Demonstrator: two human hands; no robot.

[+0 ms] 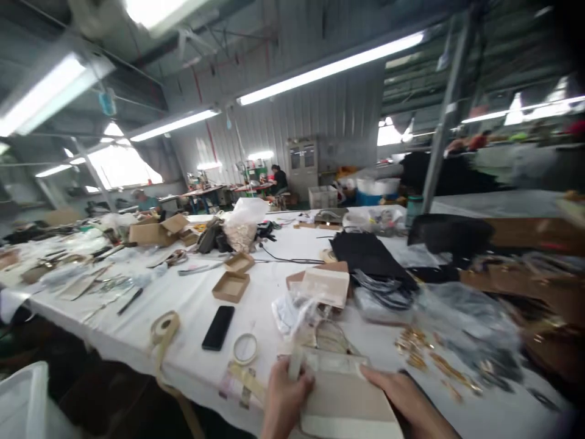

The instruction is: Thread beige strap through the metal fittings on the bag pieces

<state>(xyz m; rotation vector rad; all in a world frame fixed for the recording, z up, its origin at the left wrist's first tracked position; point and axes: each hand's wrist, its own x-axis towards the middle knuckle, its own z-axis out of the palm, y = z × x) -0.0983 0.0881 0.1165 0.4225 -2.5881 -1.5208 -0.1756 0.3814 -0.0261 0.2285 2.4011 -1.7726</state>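
The phone [218,328] lies on the worktop [187,292]. Left of the phone sits a tape roll [162,327], its strip hanging over the worktop's near edge. A ring-shaped roll [245,361] lies just right of the phone. Behind the phone stand two open boxes [231,286]. Right of the phone and nearer is a panel [350,396]; far right of the phone, small fittings [414,349].

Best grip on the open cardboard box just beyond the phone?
Pinch the near wall of the cardboard box, probably from above on the phone side: it sits open-top up, rim exposed. The far side looks tighter, with a second box close behind.
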